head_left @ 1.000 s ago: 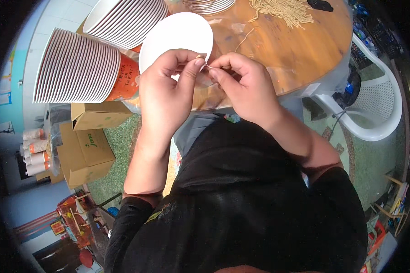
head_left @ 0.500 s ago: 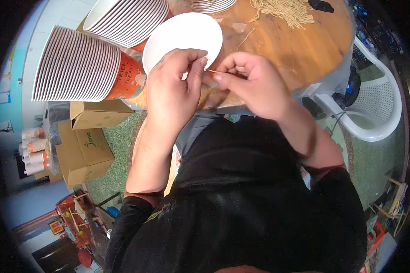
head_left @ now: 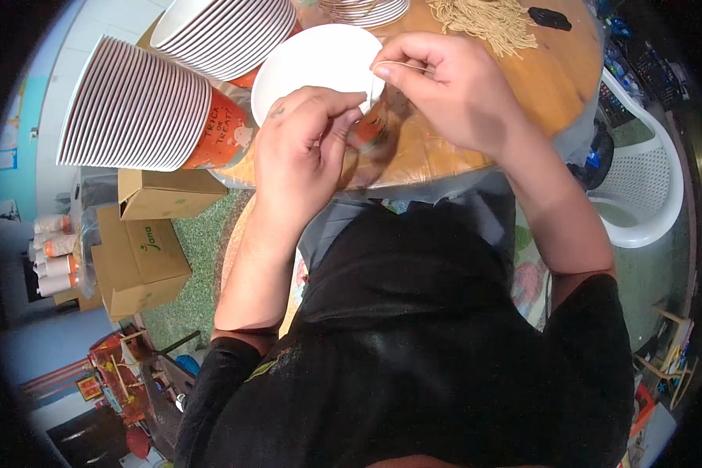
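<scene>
A paper bucket with a white inside stands tilted on the table in front of me, and part of its orange outer wall shows between my hands. My left hand is closed in a pinch at the bucket's near right rim, on a thin tan cord. The exact spot under its fingertips is hidden. Up and to the right, my right hand pinches the same cord between thumb and forefinger. A short taut length runs down from it to the left fingertips.
Two stacks of nested orange buckets, a near one and a farther one, lie at left. A bundle of tan cords and a black object lie at the table's back. A white chair stands right, cardboard boxes left.
My right hand has moved up and away from the left, drawing the cord upward. The left hand stays nearly in place, and more of the bucket's orange wall shows.
</scene>
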